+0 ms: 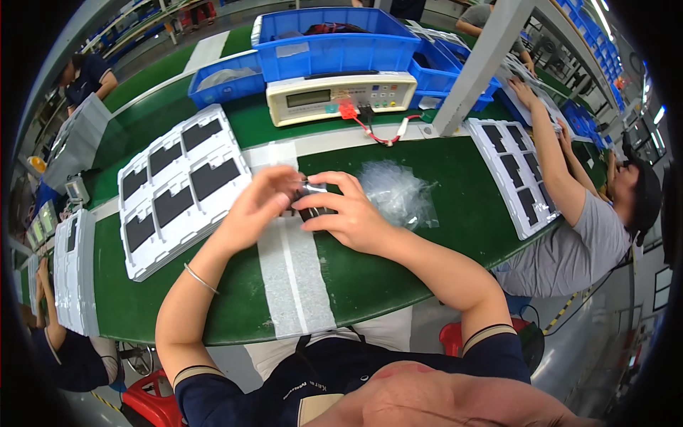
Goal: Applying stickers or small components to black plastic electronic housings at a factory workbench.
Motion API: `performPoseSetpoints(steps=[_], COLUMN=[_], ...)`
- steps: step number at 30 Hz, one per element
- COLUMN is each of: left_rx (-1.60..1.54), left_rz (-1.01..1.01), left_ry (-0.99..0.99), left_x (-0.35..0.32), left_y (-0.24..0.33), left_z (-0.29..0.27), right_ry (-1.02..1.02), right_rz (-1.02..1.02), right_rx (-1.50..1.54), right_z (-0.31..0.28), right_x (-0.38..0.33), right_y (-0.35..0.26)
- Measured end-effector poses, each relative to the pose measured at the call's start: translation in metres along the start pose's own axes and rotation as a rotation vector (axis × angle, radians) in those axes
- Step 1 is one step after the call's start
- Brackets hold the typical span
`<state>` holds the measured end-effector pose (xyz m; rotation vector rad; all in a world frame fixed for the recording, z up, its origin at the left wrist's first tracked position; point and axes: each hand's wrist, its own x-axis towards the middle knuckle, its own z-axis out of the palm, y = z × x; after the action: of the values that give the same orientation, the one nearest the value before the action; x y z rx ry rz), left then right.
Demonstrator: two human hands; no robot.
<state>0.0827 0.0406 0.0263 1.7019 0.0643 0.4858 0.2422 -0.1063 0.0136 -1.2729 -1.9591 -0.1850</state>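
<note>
Both hands' fingers (324,186) pinch a small dark part (313,203), apparently a battery.

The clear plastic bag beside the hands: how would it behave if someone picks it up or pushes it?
The bag looks thin and crumpled, so it is probably floppy and very light. Its glossy film may slide easily on the green table. It seems to lie flat, so rolling is unlikely.

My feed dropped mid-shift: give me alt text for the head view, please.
Both hands, left hand and right hand, hold a small dark flat part over a green workbench. White trays of dark parts lie to the left, crumpled clear bags to the right, and a beige meter behind.
</note>
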Motion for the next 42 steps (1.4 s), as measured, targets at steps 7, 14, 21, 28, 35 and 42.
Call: performPoseSetpoints(steps=[7,14,21,28,35,42], left_rx=[-0.258,-0.133,-0.181,-0.141,-0.129,-0.196], left_rz=[-0.253,-0.241,-0.216,-0.203,-0.209,-0.225], left_ry=[0.031,0.153,0.052,-0.052,-0.072,-0.076], left_x=[-0.001,-0.003,-0.006,-0.008,-0.009,-0.009], left_y=[-0.002,-0.008,-0.011,-0.013,-0.009,-0.004], left_z=[0.016,0.01,0.021,0.03,0.034,0.032], right_ry=[0.064,0.166,0.181,0.12,0.072,0.039], right_rz=[-0.006,0.082,0.224,0.304,0.262,0.285], right_rx=[-0.008,0.013,0.075,0.093,0.13,0.182], right_z=[0.002,0.0,0.004,0.001,0.003,0.005], right_x=[0.001,0.0,-0.002,-0.003,-0.003,-0.003], right_y=[-0.003,0.005,-0.001,-0.003,-0.009,-0.009])
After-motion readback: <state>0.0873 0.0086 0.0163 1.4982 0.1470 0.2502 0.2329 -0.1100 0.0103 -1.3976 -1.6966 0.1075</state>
